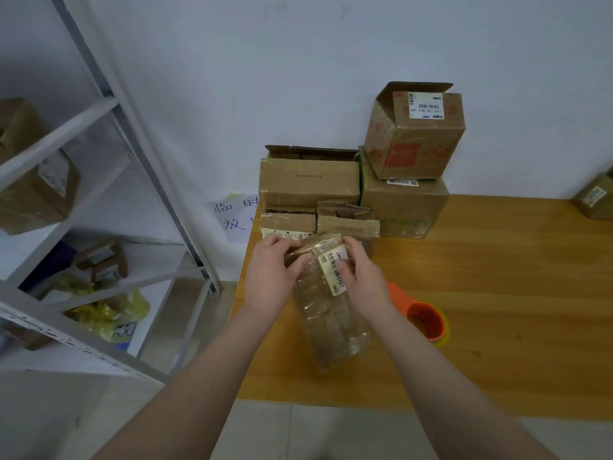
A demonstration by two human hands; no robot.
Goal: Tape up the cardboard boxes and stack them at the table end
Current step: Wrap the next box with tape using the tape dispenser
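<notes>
- My left hand grips the far end of the taped box, fingers curled over its top.
- My right hand clamps the same box's right side, its thumb on the white label.
- The taped box lies lengthwise near the worktop's left edge, its far end just beside the stacked boxes.
- That stack fills the far-left corner, with an open box tilted on top.
- An orange tape roll rests beside my right wrist.
</notes>
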